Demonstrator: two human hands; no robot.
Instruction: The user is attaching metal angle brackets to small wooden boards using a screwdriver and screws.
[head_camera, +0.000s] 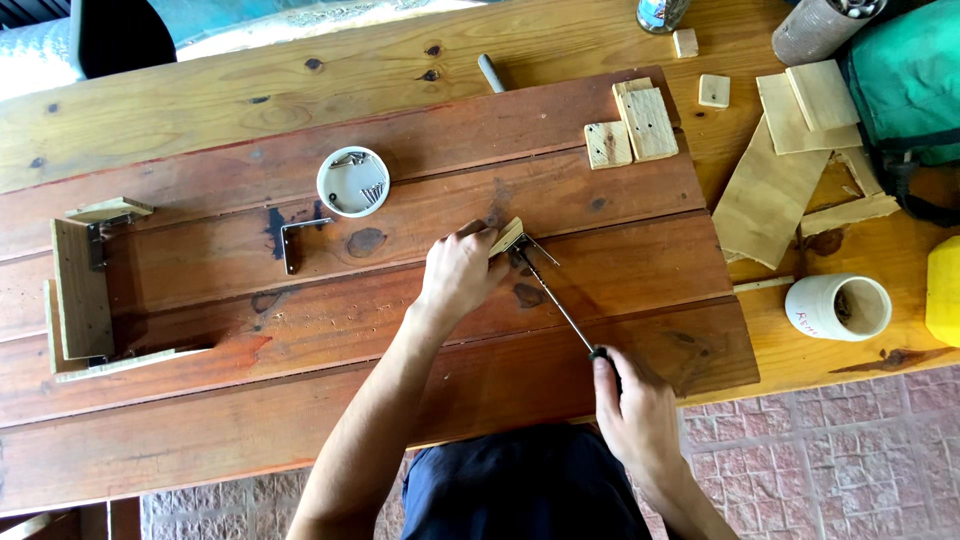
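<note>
Here, at the middle of the bench (200, 120), the left hand (458, 272) pinches a small wooden block (506, 237) with a metal bracket (535, 250); the right hand (632, 400) grips a screwdriver (560, 305), tip at the bracket. Driving the screw seems underway; steady downward pressure is needed.

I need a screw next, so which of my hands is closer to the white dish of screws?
Left. Your left hand holds the small wood block just right of the white dish; your right hand grips the screwdriver much farther away, near the table's edge.

A wooden table (250, 100) is covered by a reddish plank board (400, 340); small wood offcuts (790, 150) and a white cup (838, 307) are laid beside.
</note>
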